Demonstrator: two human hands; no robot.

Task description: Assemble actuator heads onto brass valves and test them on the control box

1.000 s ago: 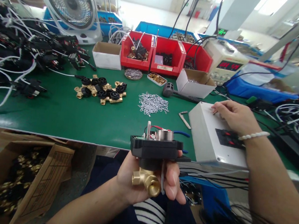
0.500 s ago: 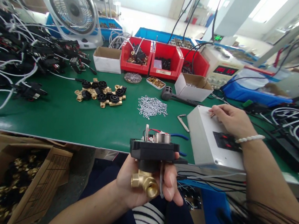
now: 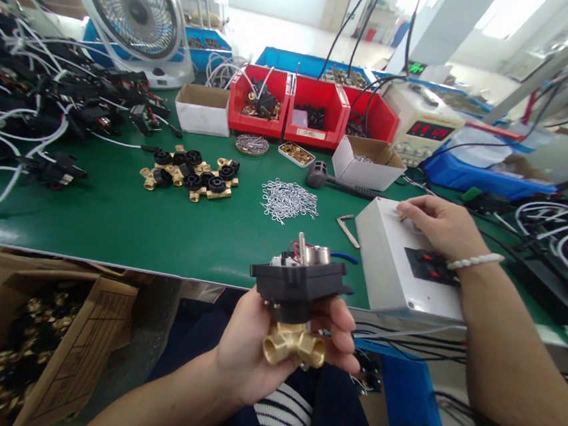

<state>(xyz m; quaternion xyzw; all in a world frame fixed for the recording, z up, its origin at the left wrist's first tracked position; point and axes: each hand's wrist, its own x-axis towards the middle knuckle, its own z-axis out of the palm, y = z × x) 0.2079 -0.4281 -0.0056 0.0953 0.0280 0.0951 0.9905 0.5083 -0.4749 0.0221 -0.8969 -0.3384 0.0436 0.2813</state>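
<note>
My left hand [image 3: 246,343] is wrapped round a motorized valve [image 3: 300,285], held upright in front of the table edge. The valve has a brass body with openings facing me and a black actuator housing on top, where a metal pin, a silver motor and wires show. On the white control box [image 3: 385,256] at the right rests my right hand [image 3: 438,224], its thumb and fingertips pinching a small metal toggle switch [image 3: 402,218] on the box's top. Black and red terminals [image 3: 429,266] sit just below that hand.
Metal clips [image 3: 289,201] lie heaped mid-table, with brass valve bodies [image 3: 192,174] to their left. Red bins [image 3: 314,135], a power supply [image 3: 423,122] and a fan [image 3: 136,18] stand behind. A hex key [image 3: 347,231] lies beside the box. A carton [image 3: 85,348] stands lower left.
My left hand has turned and tilted the valve, so both brass openings now face me. My right hand stays at the switch. The power supply's red digits read differently.
</note>
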